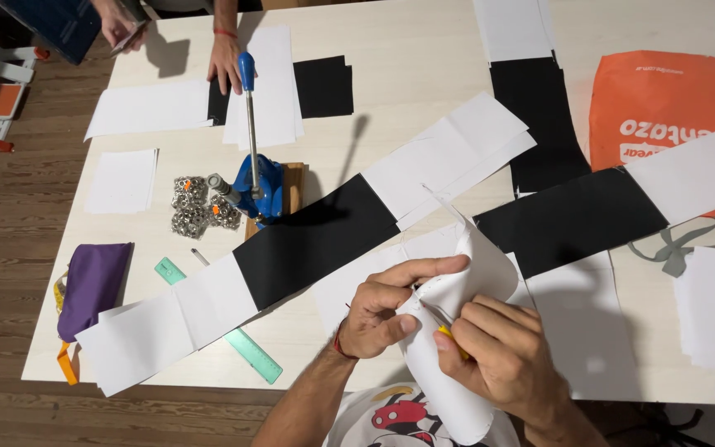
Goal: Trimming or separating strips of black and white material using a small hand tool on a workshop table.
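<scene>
Hands meet low in the head view, over the near edge of the table (424, 58). The left hand (386, 308) is closed on a white fabric piece (473, 273), thumb under and fingers curled over its folded edge, lifting it off the surface. The right hand (498, 352) is closed in a pinch around a thin tool (443, 321) with a yellow handle — its metal tip rests against the fabric just beside the left thumb. The fabric curls up between both hands and hangs down toward the person's lap.

Behind the hands, a long strip (316, 240) of black and white panels runs slantwise across the table; a second such strip (589, 211) lies to the right, partly over an orange bag (664, 99). A blue hand press (260, 178) stands further back on a wooden block, with a heap of metal eyelets (196, 207) just beside it. A green ruler (233, 335) pokes out from under the strip, and a purple pouch (91, 285) lies near the left edge.

At the far side another person's hand (225, 62) rests on white sheets — well apart from the work.
</scene>
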